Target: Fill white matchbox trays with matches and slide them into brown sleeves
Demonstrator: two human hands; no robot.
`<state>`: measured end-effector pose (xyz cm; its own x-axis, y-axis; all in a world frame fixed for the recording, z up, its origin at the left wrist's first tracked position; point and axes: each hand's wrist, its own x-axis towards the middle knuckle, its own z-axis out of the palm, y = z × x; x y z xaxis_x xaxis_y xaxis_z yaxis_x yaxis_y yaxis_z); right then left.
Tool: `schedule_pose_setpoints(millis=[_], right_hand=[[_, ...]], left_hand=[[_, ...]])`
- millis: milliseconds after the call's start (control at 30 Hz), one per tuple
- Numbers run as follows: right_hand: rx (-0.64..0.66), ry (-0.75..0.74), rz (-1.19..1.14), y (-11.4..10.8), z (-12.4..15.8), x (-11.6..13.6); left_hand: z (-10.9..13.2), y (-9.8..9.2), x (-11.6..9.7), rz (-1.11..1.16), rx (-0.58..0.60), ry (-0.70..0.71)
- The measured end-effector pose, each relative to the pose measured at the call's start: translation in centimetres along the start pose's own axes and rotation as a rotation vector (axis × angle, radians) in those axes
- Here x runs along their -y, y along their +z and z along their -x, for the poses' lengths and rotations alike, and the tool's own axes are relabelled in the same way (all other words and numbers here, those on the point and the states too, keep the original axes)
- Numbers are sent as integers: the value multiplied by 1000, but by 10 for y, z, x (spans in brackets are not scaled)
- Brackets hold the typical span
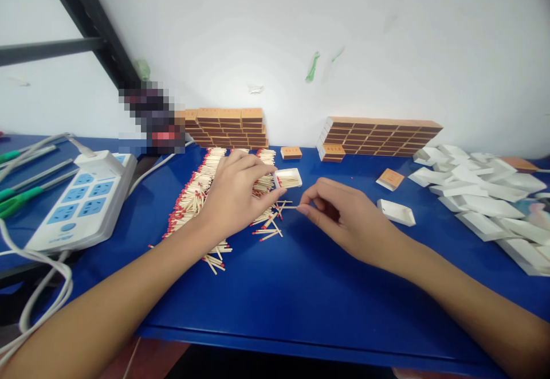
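My left hand (pixel 236 191) pinches one end of a white matchbox tray (pixel 298 174) between thumb and finger. Several matches (pixel 289 182) lie inside that tray. To the right, my right hand (pixel 344 216) has thumb and forefinger closed on the end of a single match (pixel 290 207), which points left toward the loose ones. A large heap of red-tipped matches (pixel 193 195) spreads under and beside my left hand, which hides part of it. Right of my right hand lies an empty matchbox tray (pixel 396 212), near an orange matchbox sleeve (pixel 390 179).
Stacked matchboxes (pixel 232 132) and a second stack (pixel 382 137) stand against the wall. One small matchbox (pixel 291 153) lies between them. White trays (pixel 485 195) pile up at right. A power strip (pixel 83 201) with cables and green-handled tools (pixel 26 200) occupy the left.
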<state>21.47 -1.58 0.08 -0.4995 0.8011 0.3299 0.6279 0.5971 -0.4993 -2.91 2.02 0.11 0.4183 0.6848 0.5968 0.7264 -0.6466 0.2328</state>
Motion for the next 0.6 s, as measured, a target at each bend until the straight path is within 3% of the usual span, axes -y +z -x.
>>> schedule_pose_setpoints(millis=[167,600], right_hand=[[159,-19,-97,15,7,14],[139,11,36,32,9,17]], left_hand=[[-1,0,0,5,4,-11],[-1,0,-1,11,-6,1]])
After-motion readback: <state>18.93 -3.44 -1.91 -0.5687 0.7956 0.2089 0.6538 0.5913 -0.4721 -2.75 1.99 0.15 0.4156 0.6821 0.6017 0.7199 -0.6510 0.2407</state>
